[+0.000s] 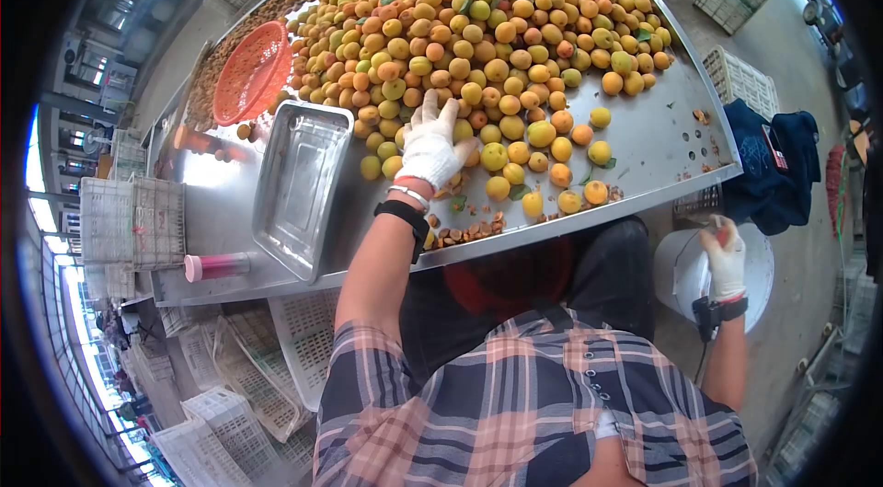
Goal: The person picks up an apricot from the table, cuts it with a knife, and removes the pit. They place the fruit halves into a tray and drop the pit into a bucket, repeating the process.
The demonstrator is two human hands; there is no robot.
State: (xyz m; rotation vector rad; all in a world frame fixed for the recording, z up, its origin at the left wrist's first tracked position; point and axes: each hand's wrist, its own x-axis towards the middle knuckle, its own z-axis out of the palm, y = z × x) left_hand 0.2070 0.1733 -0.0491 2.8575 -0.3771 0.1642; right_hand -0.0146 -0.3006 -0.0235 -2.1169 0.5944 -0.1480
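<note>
A large heap of yellow-orange fruit (478, 36) covers the metal table (386, 234). My left hand (432, 145), in a white glove, lies on the near edge of the heap with its fingers spread. Fruit pits (474, 231) are scattered near the table's front edge, just below that hand. My right hand (725, 257), also gloved, is off the table at the right, above a white bucket (679, 275). Its fingers are bent together; whatever they hold, if anything, is too small to name.
Left of the heap are an empty metal tray (299, 188) and an orange basket (250, 73). A pink-filled tube (218, 266) lies at the table's left corner. White crates (133, 222) stand at the left. Dark blue cloth (773, 165) hangs beyond the right corner.
</note>
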